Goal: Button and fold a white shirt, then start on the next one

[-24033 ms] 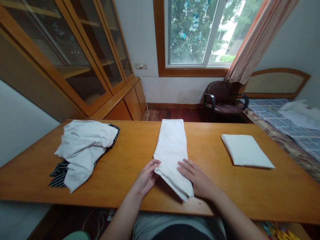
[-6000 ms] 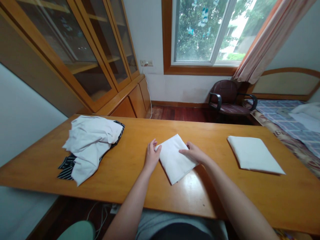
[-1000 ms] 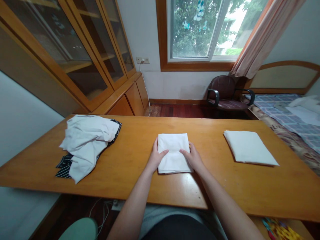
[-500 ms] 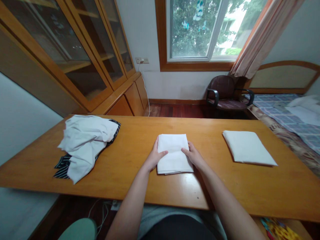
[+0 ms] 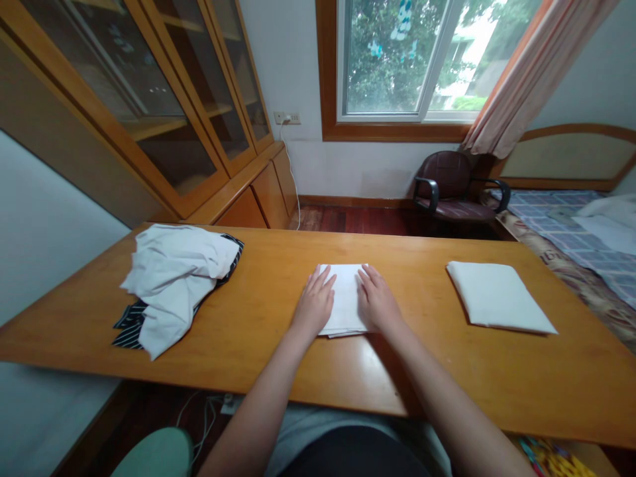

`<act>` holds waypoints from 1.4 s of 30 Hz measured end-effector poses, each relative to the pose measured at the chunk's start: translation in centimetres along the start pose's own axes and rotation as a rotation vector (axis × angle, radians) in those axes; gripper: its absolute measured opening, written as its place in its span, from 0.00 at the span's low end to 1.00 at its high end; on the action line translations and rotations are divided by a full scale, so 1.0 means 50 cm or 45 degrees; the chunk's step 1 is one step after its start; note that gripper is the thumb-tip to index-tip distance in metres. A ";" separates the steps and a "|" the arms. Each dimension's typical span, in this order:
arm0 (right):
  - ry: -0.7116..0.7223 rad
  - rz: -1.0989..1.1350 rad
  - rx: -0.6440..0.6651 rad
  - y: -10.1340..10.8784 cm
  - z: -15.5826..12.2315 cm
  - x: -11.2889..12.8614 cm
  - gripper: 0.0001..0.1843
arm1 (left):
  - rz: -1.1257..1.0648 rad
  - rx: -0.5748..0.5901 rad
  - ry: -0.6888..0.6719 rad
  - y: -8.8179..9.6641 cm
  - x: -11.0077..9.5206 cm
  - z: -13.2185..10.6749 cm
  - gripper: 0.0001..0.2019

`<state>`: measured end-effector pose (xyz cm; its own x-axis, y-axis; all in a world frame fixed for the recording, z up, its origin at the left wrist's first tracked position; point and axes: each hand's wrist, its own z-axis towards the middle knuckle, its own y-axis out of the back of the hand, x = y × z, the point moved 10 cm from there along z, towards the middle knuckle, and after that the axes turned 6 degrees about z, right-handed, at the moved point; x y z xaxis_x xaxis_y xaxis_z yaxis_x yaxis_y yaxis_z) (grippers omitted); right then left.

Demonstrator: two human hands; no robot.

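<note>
A white cloth [image 5: 346,299], folded into a small rectangle, lies in the middle of the wooden table [image 5: 278,358]. My left hand [image 5: 316,305] rests flat on its left half, fingers stretched out and pointing away from me. My right hand [image 5: 376,301] lies flat on its right half in the same way. Both palms press down on the cloth and cover most of it; only a strip between them and the far edge shows.
A heap of unfolded white and black-striped clothes [image 5: 173,281] sits at the table's left. A second folded white cloth [image 5: 498,305] lies at the right. Beyond the table are a glass-door cabinet [image 5: 163,106], a dark armchair [image 5: 454,195] and a bed [image 5: 586,238].
Both hands moved from gripping the cloth's side edges to lying flat on top of it, fingers stretched forward. The folded cloth stayed in place.
</note>
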<state>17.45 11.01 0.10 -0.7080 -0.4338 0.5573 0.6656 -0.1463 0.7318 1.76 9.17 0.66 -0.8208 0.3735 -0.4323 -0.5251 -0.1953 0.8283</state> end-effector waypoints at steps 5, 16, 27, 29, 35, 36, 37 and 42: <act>0.090 -0.153 0.288 -0.072 0.014 0.048 0.26 | 0.273 0.184 0.045 -0.054 -0.026 0.029 0.24; -0.144 -0.198 0.453 -0.079 0.005 -0.026 0.32 | 0.378 0.319 0.125 -0.083 0.020 0.022 0.27; -0.235 -0.206 0.438 -0.053 -0.015 -0.112 0.32 | 0.394 0.332 0.286 -0.055 0.122 -0.005 0.28; -0.240 -0.214 0.416 -0.038 -0.024 -0.132 0.31 | 0.412 0.284 0.307 -0.039 0.146 -0.015 0.28; -0.172 -0.163 0.274 0.006 -0.050 -0.161 0.28 | 0.356 0.171 0.282 -0.013 0.173 -0.034 0.25; -0.157 -0.146 0.246 0.011 -0.052 -0.161 0.27 | 0.344 0.153 0.275 -0.011 0.172 -0.035 0.25; -0.145 -0.131 0.223 0.013 -0.054 -0.161 0.26 | 0.334 0.139 0.271 -0.009 0.171 -0.035 0.24; -0.124 -0.101 0.161 0.018 -0.054 -0.156 0.25 | 0.326 0.119 0.235 -0.010 0.171 -0.036 0.23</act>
<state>24.21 11.87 -4.64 -0.7808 -0.3363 0.5266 0.5761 -0.0614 0.8151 -5.39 10.83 -4.06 -0.9548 0.1508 -0.2562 -0.2808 -0.1747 0.9437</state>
